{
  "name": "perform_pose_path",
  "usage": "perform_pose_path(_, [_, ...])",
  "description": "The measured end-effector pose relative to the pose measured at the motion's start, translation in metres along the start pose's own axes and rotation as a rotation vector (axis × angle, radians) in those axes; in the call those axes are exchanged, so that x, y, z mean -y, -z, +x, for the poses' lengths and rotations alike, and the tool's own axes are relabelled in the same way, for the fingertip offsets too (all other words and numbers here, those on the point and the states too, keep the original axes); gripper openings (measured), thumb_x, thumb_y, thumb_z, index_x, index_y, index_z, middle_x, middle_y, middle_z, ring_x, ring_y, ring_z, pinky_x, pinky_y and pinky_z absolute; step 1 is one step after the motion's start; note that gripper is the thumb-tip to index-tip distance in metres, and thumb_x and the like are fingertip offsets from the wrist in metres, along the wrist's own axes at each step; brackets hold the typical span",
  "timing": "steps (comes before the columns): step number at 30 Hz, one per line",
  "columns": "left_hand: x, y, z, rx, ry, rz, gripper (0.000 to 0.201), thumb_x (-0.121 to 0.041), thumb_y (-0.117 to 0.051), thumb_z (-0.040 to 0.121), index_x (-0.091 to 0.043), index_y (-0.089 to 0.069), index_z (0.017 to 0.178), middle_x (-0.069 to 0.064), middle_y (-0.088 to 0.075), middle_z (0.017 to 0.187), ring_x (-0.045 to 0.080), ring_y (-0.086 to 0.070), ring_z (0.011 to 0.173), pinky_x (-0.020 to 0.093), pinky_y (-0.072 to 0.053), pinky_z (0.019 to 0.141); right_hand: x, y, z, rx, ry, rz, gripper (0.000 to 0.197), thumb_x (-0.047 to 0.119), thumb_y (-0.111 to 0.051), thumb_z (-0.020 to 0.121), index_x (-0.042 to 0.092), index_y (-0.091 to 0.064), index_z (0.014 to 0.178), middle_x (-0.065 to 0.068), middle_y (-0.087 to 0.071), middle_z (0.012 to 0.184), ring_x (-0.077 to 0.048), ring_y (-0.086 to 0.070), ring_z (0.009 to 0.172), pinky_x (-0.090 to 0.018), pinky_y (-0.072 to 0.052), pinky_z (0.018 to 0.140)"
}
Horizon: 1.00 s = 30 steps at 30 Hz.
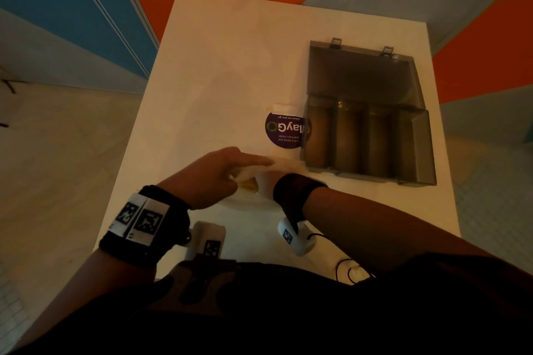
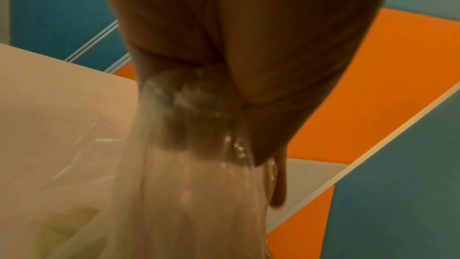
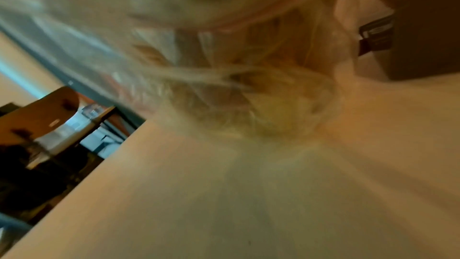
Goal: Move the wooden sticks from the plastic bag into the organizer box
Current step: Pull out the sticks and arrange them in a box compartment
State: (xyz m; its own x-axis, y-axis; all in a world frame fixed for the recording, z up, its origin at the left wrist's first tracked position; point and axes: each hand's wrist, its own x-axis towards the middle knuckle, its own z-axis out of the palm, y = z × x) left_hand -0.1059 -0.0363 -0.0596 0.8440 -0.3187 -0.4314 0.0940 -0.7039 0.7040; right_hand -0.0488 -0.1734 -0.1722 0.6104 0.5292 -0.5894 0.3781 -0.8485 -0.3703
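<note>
A clear plastic bag [image 1: 261, 173] lies on the white table [image 1: 216, 66] just in front of me, with pale wooden sticks [image 1: 248, 183] showing through it. My left hand [image 1: 248, 170] pinches the bag's film between thumb and fingers [image 2: 248, 78], and the plastic bag [image 2: 194, 184] hangs stretched below them. My right wrist [image 1: 291, 190] reaches into the crumpled plastic, which hides the hand itself. The blurred right wrist view shows wooden sticks [image 3: 248, 94] behind film. The grey organizer box [image 1: 415, 150] stands open to the right, its lid [image 1: 360, 75] folded back.
A round purple sticker [image 1: 284, 130] lies on the table beside the box's left wall. The box's latch [image 3: 376, 32] is close to my right hand. The table's near-right part holds a black cable [image 1: 352, 271]. A chair [image 3: 42, 117] stands beyond the table's left edge.
</note>
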Motion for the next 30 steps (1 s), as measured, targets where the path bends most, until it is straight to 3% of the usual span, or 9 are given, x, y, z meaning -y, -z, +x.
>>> perform_pose_path(3, [0.005, 0.001, 0.0, -0.03, 0.002, 0.032, 0.058, 0.012, -0.041, 0.075, -0.04, -0.065, 0.082, -0.004, -0.041, 0.083, -0.005, -0.044, 0.074, 0.005, -0.033, 0.065, -0.007, 0.002, 0.01, 0.079, 0.003, -0.023, 0.024, 0.022, -0.047, 0.091, 0.022, -0.057, 0.113, 0.001, -0.061, 0.113, -0.025, -0.059, 0.1, -0.038, -0.051, 0.086])
perform_pose_path(5, [0.009, -0.003, 0.003, -0.043, 0.035, 0.097, 0.054, 0.013, -0.038, 0.077, -0.033, -0.066, 0.075, -0.004, -0.036, 0.081, 0.002, -0.041, 0.072, 0.005, -0.033, 0.064, -0.012, 0.005, 0.009, 0.085, 0.03, -0.028, 0.028, 0.015, -0.049, 0.091, 0.018, -0.057, 0.118, -0.004, -0.061, 0.119, -0.028, -0.057, 0.107, -0.039, -0.051, 0.09])
perform_pose_path(9, [0.016, -0.019, 0.009, -0.133, 0.129, 0.142, 0.05, 0.014, -0.037, 0.08, -0.02, -0.071, 0.094, -0.011, -0.03, 0.079, 0.013, -0.041, 0.078, 0.014, -0.031, 0.072, -0.016, 0.015, -0.008, 0.042, 0.119, 0.091, 0.029, 0.006, -0.053, 0.09, 0.015, -0.061, 0.116, -0.008, -0.06, 0.121, -0.026, -0.053, 0.111, -0.03, -0.041, 0.091])
perform_pose_path(12, [0.018, -0.03, 0.011, -0.267, 0.153, 0.106, 0.049, 0.013, -0.041, 0.078, -0.022, -0.07, 0.097, -0.001, -0.035, 0.087, 0.018, -0.044, 0.077, 0.026, -0.04, 0.074, -0.014, 0.021, -0.022, 0.096, 0.163, 0.105, 0.022, 0.006, -0.047, 0.091, 0.023, -0.06, 0.089, -0.005, -0.058, 0.098, -0.023, -0.048, 0.092, -0.034, -0.039, 0.084])
perform_pose_path(16, [0.015, -0.037, 0.014, -0.384, 0.23, 0.041, 0.052, 0.012, -0.043, 0.078, -0.016, -0.06, 0.118, 0.004, -0.035, 0.096, 0.018, -0.044, 0.076, 0.025, -0.04, 0.075, -0.006, 0.032, -0.041, 0.224, 0.181, 0.143, 0.026, 0.008, -0.042, 0.096, 0.023, -0.062, 0.099, 0.002, -0.059, 0.094, -0.013, -0.046, 0.083, -0.031, -0.034, 0.087])
perform_pose_path(20, [0.018, -0.035, 0.014, -0.375, 0.253, 0.07, 0.065, 0.011, -0.044, 0.077, -0.017, -0.042, 0.135, 0.004, -0.032, 0.1, 0.017, -0.043, 0.076, 0.024, -0.038, 0.076, 0.002, 0.044, -0.054, 0.155, 0.268, 0.015, 0.042, 0.003, -0.042, 0.092, 0.024, -0.056, 0.125, -0.005, -0.064, 0.118, -0.021, -0.056, 0.105, -0.029, -0.038, 0.093])
perform_pose_path(23, [0.02, -0.032, 0.01, -0.318, 0.218, 0.092, 0.07, 0.012, -0.043, 0.078, -0.023, -0.039, 0.138, 0.005, -0.033, 0.096, 0.016, -0.04, 0.075, 0.023, -0.034, 0.07, -0.002, 0.057, -0.057, -0.002, 0.316, 0.014, 0.052, -0.004, -0.042, 0.087, 0.026, -0.053, 0.128, -0.008, -0.059, 0.129, -0.027, -0.052, 0.119, -0.035, -0.039, 0.102])
perform_pose_path(27, [0.025, -0.031, 0.009, -0.233, 0.174, 0.107, 0.078, 0.013, -0.044, 0.076, -0.028, -0.032, 0.141, 0.005, -0.033, 0.095, 0.01, -0.035, 0.067, 0.015, -0.029, 0.056, -0.01, 0.065, -0.06, -0.2, 0.343, 0.16, 0.05, -0.006, -0.048, 0.086, 0.027, -0.061, 0.121, -0.005, -0.063, 0.127, -0.023, -0.053, 0.118, -0.032, -0.04, 0.102])
perform_pose_path(30, [0.026, -0.027, 0.01, -0.19, 0.178, 0.105, 0.082, 0.012, -0.046, 0.076, -0.031, -0.025, 0.143, 0.006, -0.035, 0.096, 0.015, -0.039, 0.07, 0.017, -0.03, 0.055, -0.014, 0.07, -0.062, -0.196, 0.279, 0.352, 0.043, -0.003, -0.054, 0.088, 0.022, -0.062, 0.122, -0.002, -0.062, 0.126, -0.013, -0.052, 0.114, -0.029, -0.041, 0.102])
